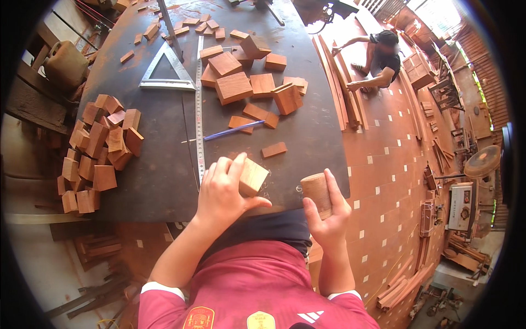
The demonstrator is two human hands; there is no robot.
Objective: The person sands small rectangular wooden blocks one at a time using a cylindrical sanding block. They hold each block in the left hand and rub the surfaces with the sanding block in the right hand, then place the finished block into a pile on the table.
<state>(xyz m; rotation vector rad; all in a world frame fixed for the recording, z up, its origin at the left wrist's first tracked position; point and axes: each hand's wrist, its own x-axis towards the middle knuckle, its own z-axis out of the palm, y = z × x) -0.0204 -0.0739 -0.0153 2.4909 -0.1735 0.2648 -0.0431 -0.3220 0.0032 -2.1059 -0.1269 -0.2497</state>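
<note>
Near the table's close edge, with twelve o'clock pointing straight away from the person, the right hand (332, 220) is partly closed on a brown wooden cylinder (316, 193), thumb at its left side and fingers along its right, so that it rises at eleven o'clock from the palm. It looks hard, stiff and moderately weighty, and its round side could roll in the grip; thumb and fingers opposed about the middle should steady it. Toward ten o'clock from there, the left hand (221, 191) is half-curled at a pale wooden block (254, 177), which sits at two o'clock from the palm: fingers meet its left side, while the thumb stretches beneath its near edge, spread well away from them. Whether the block is pinched firmly or rests on the dark table (164, 170) cannot be told. It, too, should be rigid and tough, less prone to roll, with its flat opposite faces the surest hold. Beyond, at one o'clock from the left hand, lies a small reddish block (274, 149); farther, toward twelve, come blue pens (235, 130) and a loose heap of blocks (234, 88), with a metal triangle (169, 83) at eleven.
</note>
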